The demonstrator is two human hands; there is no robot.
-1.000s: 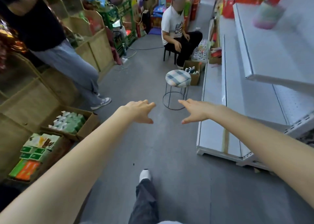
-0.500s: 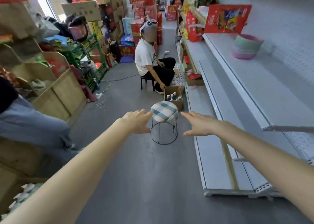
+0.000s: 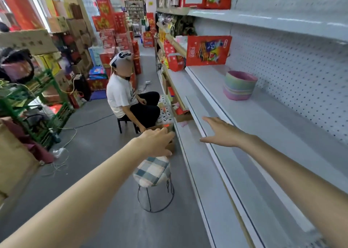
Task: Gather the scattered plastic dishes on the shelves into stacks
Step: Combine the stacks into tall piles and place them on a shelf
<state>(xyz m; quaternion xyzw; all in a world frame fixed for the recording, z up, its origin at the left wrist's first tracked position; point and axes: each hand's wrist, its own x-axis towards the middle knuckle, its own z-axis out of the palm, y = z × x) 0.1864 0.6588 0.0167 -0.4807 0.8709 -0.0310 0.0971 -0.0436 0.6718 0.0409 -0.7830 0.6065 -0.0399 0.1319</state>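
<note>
Swung round from the floor (image 3: 131, 229) to the shelf (image 3: 282, 119) in the last second, and came nearer to it. Brought the stack of plastic dishes (image 3: 239, 85) into plain sight that way: pink and green, set one inside another, standing far back on the shelf near the dotted back wall, not far from the red box (image 3: 208, 51) at the shelf's far end. Held the right hand (image 3: 222, 132) out by the front edge of the shelf one step lower, fingers straight and spread, with nothing in it. Held the left hand (image 3: 154, 141) out too, just above the checked stool (image 3: 152, 170), loose and also with nothing in it. Kept both hands well apart from the stack. Could see no loose dishes on the bare grey boards, so likely meant looking for more, or a job close to done. Stood in a shop aisle: grey floor, a person (image 3: 122, 97) sitting on a small seat ahead, brown boxes (image 3: 26, 40) and a green rack (image 3: 47, 97) on the left side, red boxes piled (image 3: 109, 25) at the back.
</note>
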